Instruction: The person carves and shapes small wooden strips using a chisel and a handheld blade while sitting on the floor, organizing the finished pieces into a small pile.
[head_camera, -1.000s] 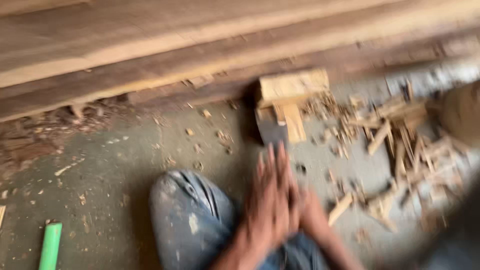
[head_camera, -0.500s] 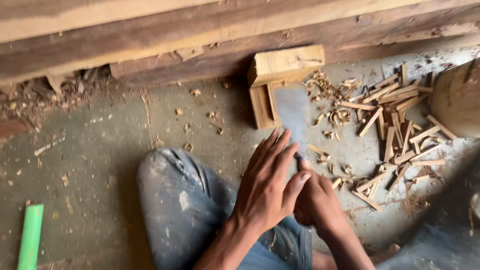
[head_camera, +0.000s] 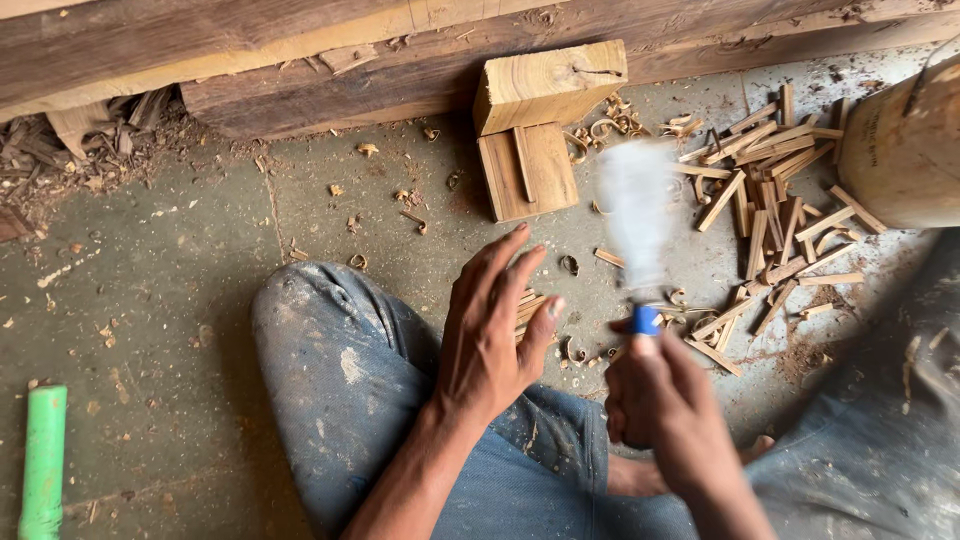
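In the head view, a blurred, pale, translucent object (head_camera: 636, 215), seemingly a plastic bottle with a blue cap (head_camera: 646, 320), is gripped at its capped end by the right hand (head_camera: 655, 400), whose fingers are closed tightly around it. The object is held above the concrete floor (head_camera: 180, 260), pointing toward the far edge. The left hand (head_camera: 490, 330) is held flat and open, fingers spread, holding nothing, just beside the right hand and over a knee in worn blue jeans (head_camera: 340, 370). A squared wooden block (head_camera: 548, 85) is seen at the floor's far edge against heavy timber beams (head_camera: 300, 50), with a flat wooden piece (head_camera: 527, 172) touching its near side. Split wood slivers (head_camera: 770, 210) are scattered toward the right edge, beside a rounded log (head_camera: 905, 140). A green handle (head_camera: 42, 460) lies near the left corner.
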